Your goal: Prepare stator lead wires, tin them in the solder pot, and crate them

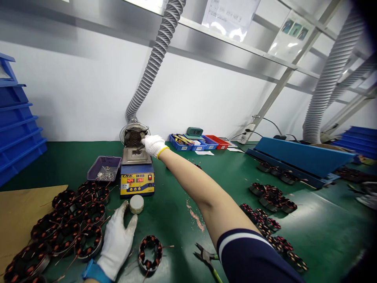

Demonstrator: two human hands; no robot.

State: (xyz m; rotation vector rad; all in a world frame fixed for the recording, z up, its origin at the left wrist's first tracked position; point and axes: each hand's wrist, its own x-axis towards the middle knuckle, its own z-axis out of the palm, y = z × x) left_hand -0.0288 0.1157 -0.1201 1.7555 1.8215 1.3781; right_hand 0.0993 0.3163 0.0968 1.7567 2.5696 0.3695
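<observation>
My right hand (pixel 153 145), in a white glove, is stretched far forward over the yellow and blue solder pot (pixel 137 173). Its fingers are bent at the round metal fume intake (pixel 134 136) just behind the pot; what they grip, if anything, is hidden. My left hand (pixel 117 239), also gloved, lies flat and open on the green table (pixel 176 204). It rests between a pile of copper-wound stators (pixel 70 224) and a single stator (pixel 150 252), with a small white round container (pixel 136 204) just beyond its fingertips.
A grey tray (pixel 104 168) sits left of the pot. Cutters (pixel 206 257) lie near my right elbow. More stators (pixel 272 220) lie at the right, beside a blue slanted panel (pixel 300 159). Small blue and red bins (pixel 197 142) stand at the back; blue crates (pixel 17 122) are stacked at left.
</observation>
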